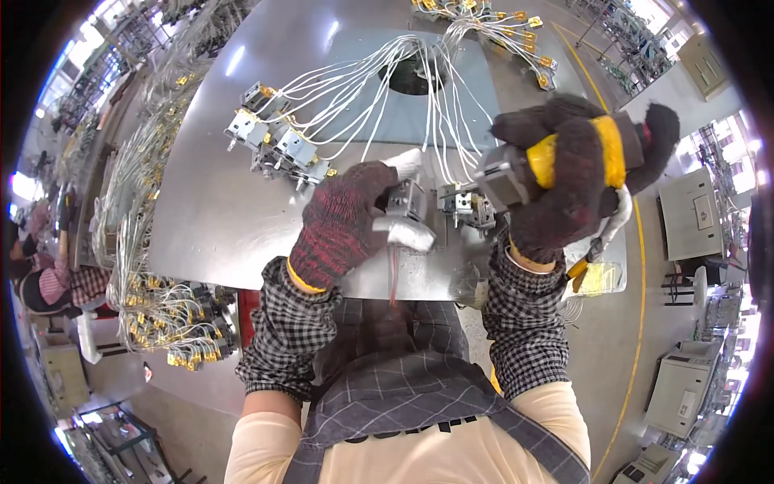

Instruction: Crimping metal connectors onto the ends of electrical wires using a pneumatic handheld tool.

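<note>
My left hand [343, 226], in a dark red knit glove, presses down on a small grey metal switch part [407, 214] held at the front edge of the steel worktable [210, 218]. My right hand [576, 173], in a dark glove, grips a yellow-and-grey power screwdriver [524, 169] whose tip points left at a second small part [463, 202] next to the first. White wires [379, 89] run from these parts up the table.
Several finished grey switch units [278, 141] with white leads lie on the table's left half. Bundles of wires with yellow terminals hang off the left edge [153, 306] and lie at the top [500, 24]. Another person [56, 282] sits at far left. Beige machines [689, 214] stand on the right.
</note>
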`<state>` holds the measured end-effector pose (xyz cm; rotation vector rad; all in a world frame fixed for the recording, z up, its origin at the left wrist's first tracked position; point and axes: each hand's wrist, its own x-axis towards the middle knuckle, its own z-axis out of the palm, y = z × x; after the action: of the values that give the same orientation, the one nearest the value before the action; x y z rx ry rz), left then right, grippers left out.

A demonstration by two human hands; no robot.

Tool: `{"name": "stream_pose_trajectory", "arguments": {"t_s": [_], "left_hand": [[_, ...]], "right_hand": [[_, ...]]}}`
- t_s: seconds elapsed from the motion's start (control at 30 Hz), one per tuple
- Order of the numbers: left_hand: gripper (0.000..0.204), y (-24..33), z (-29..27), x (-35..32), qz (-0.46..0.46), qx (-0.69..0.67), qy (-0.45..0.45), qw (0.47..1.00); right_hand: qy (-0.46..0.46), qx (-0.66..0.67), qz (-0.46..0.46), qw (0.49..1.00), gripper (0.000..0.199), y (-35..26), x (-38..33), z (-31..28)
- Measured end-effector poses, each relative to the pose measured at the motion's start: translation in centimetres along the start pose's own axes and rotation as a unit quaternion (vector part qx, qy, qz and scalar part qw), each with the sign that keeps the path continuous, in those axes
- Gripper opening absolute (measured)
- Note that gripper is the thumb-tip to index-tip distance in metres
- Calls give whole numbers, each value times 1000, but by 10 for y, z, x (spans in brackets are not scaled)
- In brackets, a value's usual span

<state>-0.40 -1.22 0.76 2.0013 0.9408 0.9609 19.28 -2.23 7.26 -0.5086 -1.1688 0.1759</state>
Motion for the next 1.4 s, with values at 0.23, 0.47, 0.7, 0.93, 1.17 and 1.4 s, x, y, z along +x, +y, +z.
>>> {"name": "stream_pose_trajectory", "arguments": {"t_s": [0.23, 0.47, 0.7, 0.93, 1.17, 1.4], "left_hand": [[74, 14, 7, 19, 2, 208, -57, 976], [70, 11, 7, 12, -18, 261, -87, 961], [62, -11, -16, -19, -35, 451, 5, 892], [58, -28, -14, -27, -102, 172, 34, 979], [62, -9, 9, -17, 63, 31, 106, 992], [60, -19, 6, 4, 77, 37, 22, 996]], "right_hand": [[12, 226, 82, 971, 71, 25, -9, -2], [12, 230, 101, 968, 69, 18, -19, 11], [16, 229, 109, 967, 68, 17, -15, 17], [14, 236, 125, 963, 66, 16, -13, 26], [-40, 11, 23, 999, 63, 8, -5, 14], [-65, 177, 12, 982, 65, 10, 7, -7]]}}
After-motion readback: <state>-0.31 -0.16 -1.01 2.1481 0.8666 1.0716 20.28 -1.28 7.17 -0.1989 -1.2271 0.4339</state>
